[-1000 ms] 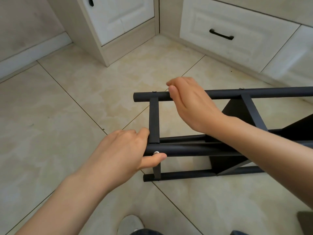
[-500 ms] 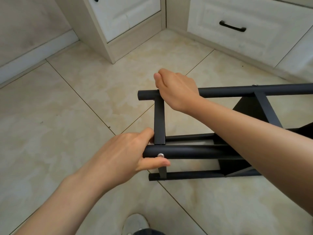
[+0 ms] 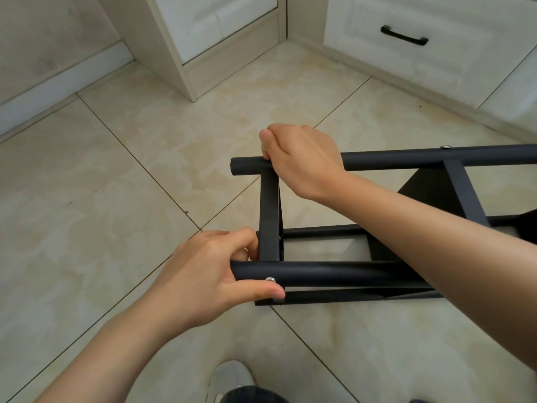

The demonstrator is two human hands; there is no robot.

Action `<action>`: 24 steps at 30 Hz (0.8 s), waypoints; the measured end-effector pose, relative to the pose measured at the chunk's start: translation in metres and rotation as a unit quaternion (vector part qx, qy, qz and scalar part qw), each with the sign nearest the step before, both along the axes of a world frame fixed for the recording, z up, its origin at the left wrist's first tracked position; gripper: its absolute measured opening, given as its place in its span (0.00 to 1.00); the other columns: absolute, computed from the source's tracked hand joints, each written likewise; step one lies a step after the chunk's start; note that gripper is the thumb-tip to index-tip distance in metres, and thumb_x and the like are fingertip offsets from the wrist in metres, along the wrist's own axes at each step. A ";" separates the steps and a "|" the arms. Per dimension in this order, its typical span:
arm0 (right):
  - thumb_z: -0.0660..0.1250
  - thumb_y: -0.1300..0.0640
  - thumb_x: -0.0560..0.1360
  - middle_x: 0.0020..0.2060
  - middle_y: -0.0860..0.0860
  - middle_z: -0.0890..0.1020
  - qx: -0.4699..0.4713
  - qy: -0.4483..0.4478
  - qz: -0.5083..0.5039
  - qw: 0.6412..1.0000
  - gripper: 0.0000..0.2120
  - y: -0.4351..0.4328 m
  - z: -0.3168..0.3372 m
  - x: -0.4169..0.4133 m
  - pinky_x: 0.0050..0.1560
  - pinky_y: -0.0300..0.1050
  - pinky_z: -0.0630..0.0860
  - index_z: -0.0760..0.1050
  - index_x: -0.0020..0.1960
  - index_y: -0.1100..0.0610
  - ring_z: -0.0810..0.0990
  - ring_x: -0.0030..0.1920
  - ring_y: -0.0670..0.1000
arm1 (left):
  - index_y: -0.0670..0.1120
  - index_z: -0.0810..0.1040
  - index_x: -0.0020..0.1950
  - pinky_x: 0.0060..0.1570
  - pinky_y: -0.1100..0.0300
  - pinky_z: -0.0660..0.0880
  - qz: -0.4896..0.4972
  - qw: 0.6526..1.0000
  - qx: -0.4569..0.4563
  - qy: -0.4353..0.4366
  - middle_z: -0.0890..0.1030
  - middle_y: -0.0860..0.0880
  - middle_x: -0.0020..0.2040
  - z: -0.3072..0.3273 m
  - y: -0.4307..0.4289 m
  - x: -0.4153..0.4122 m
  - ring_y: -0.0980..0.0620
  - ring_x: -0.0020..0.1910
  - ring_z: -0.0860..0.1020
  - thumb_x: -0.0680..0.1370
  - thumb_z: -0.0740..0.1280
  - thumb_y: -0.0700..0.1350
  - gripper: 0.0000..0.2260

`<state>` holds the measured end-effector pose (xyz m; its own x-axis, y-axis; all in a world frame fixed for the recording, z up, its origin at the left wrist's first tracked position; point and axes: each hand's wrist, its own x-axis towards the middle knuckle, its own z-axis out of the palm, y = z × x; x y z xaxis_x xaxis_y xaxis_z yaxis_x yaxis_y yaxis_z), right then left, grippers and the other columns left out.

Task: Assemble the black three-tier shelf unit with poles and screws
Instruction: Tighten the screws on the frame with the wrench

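The shelf unit (image 3: pixel 268 216) is black metal with a smooth, matt painted finish; its round poles (image 3: pixel 334 270) catch a soft sheen along their tops. The screw (image 3: pixel 270 279) heads look like bright bare metal. The floor (image 3: pixel 116 228) is glossy beige tile with a marbled pattern and thin dark joints. The cabinets (image 3: pixel 436 62) look like white painted wood, with a smooth black handle (image 3: pixel 404 39).

The black metal shelf frame (image 3: pixel 270 216) lies on its side on the beige tiled floor (image 3: pixel 101 199), from centre to the right edge. Its far black round pole (image 3: pixel 406 159) crosses mid-right, and the near black round pole (image 3: pixel 334 271) runs below centre. The right hand (image 3: pixel 302 158) pinches a small silver screw (image 3: pixel 263 147) atop the far pole's left end. The left hand (image 3: pixel 203 274) grips the near pole's left end. White wooden cabinets (image 3: pixel 220 27) line the top, with a grey shoe (image 3: pixel 232 376) at bottom centre.
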<state>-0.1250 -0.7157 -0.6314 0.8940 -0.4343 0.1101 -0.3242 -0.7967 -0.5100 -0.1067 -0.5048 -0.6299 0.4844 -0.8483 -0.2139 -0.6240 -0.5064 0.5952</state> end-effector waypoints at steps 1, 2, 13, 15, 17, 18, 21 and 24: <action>0.47 0.48 0.84 0.38 0.52 0.81 -0.007 -0.004 0.003 1.000 0.22 0.003 -0.001 -0.001 0.44 0.53 0.71 0.75 0.45 0.56 0.77 0.42 0.61 | 0.55 0.69 0.42 0.36 0.54 0.67 0.002 1.000 0.004 0.028 0.77 0.55 0.31 -0.001 0.002 -0.001 0.54 0.35 0.70 0.59 0.65 0.77 0.28; 0.48 0.48 0.84 0.37 0.52 0.80 -0.015 -0.009 0.005 1.000 0.22 0.004 -0.002 -0.003 0.42 0.52 0.70 0.75 0.44 0.56 0.76 0.41 0.61 | 0.56 0.69 0.43 0.35 0.53 0.67 0.003 0.998 0.006 0.059 0.76 0.53 0.29 -0.003 0.004 -0.003 0.53 0.32 0.68 0.59 0.66 0.76 0.27; 0.47 0.47 0.84 0.31 0.47 0.73 -0.027 -0.024 0.011 0.999 0.20 0.010 -0.003 -0.008 0.37 0.50 0.60 0.72 0.44 0.56 0.72 0.37 0.60 | 0.54 0.69 0.40 0.43 0.70 0.64 -0.008 0.999 -0.025 0.027 0.75 0.58 0.29 -0.007 0.011 -0.006 0.49 0.40 0.72 0.61 0.67 0.74 0.25; 0.47 0.47 0.85 0.30 0.47 0.72 -0.029 -0.022 0.008 0.999 0.20 0.011 -0.003 -0.007 0.37 0.50 0.60 0.71 0.44 0.56 0.71 0.37 0.60 | 0.55 0.70 0.40 0.41 0.67 0.64 -0.004 0.999 -0.039 -0.009 0.75 0.58 0.33 -0.008 0.012 -0.008 0.51 0.41 0.72 0.62 0.66 0.73 0.23; 0.47 0.47 0.85 0.30 0.47 0.71 -0.035 -0.018 0.004 0.999 0.20 0.013 -0.003 -0.007 0.37 0.50 0.60 0.70 0.43 0.55 0.70 0.35 0.59 | 0.56 0.68 0.40 0.42 0.66 0.63 -0.010 0.997 -0.061 -0.052 0.74 0.56 0.31 -0.010 0.013 -0.011 0.55 0.39 0.71 0.66 0.66 0.72 0.20; 0.47 0.47 0.85 0.30 0.47 0.71 -0.033 -0.018 0.002 0.999 0.20 0.013 -0.003 -0.007 0.37 0.50 0.60 0.69 0.43 0.55 0.70 0.35 0.59 | 0.57 0.67 0.40 0.44 0.66 0.63 -0.012 0.995 -0.073 -0.065 0.72 0.56 0.29 -0.011 0.014 -0.013 0.58 0.37 0.71 0.67 0.66 0.70 0.19; 0.47 0.47 0.85 0.30 0.48 0.71 -0.018 -0.015 -0.001 1.000 0.20 0.013 -0.001 -0.008 0.38 0.50 0.60 0.69 0.42 0.55 0.71 0.36 0.59 | 0.57 0.67 0.41 0.55 0.58 0.68 -0.011 0.992 -0.097 -0.081 0.70 0.58 0.27 -0.013 0.015 -0.016 0.61 0.34 0.70 0.70 0.66 0.68 0.17; 0.46 0.47 0.85 0.31 0.49 0.72 -0.003 -0.010 -0.006 1.000 0.20 0.013 0.001 -0.007 0.38 0.50 0.60 0.67 0.42 0.55 0.71 0.36 0.59 | 0.55 0.70 0.42 0.58 0.55 0.70 -0.003 0.992 -0.107 -0.066 0.72 0.57 0.27 -0.014 0.015 -0.018 0.58 0.34 0.73 0.70 0.67 0.67 0.17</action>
<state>-0.1321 -0.7022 -0.6309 0.8863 -0.4446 0.1298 -0.3241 -0.7954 -0.5122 -0.1244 -0.4902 -0.6436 0.4917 -0.8700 0.0355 -0.7059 -0.3744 0.6012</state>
